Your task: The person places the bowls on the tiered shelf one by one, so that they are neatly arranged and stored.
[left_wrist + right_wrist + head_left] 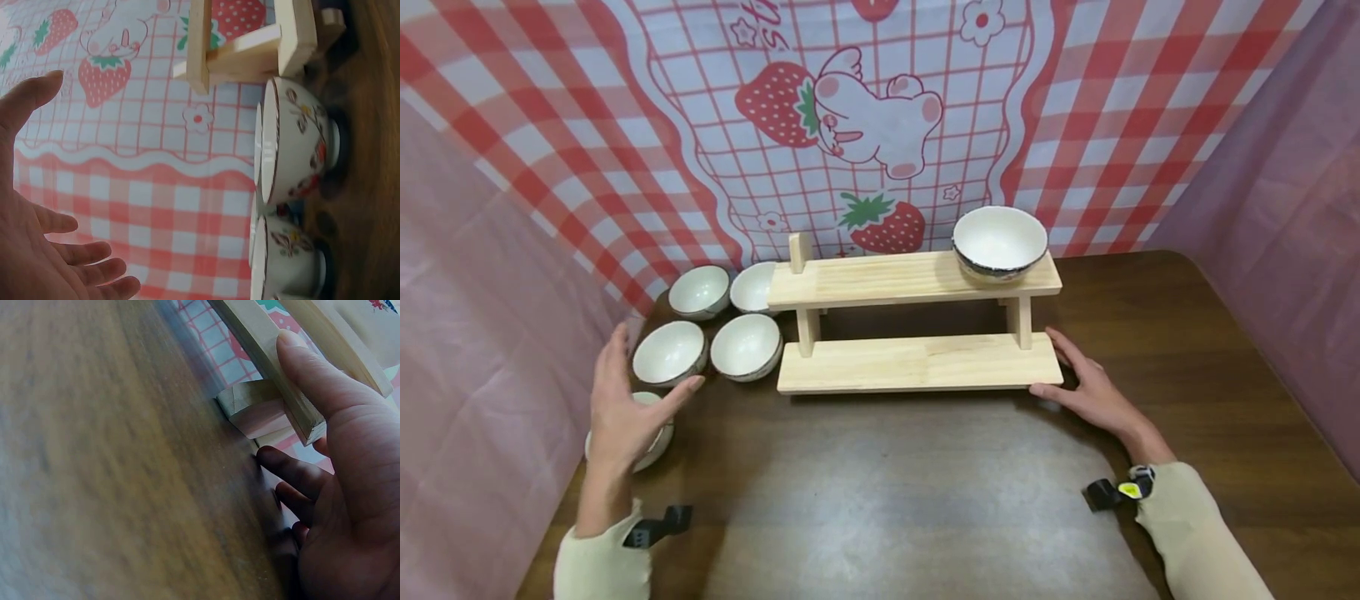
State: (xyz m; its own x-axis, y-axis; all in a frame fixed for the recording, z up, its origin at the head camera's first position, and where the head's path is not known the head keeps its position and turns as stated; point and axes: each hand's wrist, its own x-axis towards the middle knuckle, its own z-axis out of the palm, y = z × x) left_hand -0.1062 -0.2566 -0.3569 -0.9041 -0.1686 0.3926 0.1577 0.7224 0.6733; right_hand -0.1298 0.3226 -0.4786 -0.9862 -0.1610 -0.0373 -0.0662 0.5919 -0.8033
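A two-tier wooden shelf [917, 364] stands on the table, and my right hand [1093, 396] grips the right end of its lower board. In the right wrist view the thumb [322, 375] lies along the board while the other fingers reach around its end. One white bowl with a dark patterned outside [1000, 239] sits upright at the right of the top board. My left hand [621, 421] hovers with spread fingers over the bowls on the left, holding nothing. It partly hides the nearest bowl [658, 450]. A flower-painted bowl [300, 140] shows in the left wrist view.
Several upright bowls stand left of the shelf, including a back-left bowl [700, 292], a bowl partly behind the shelf [751, 287] and one beside the lower board [747, 346]. A red-checked strawberry cloth [880, 200] hangs behind the brown table [887, 500].
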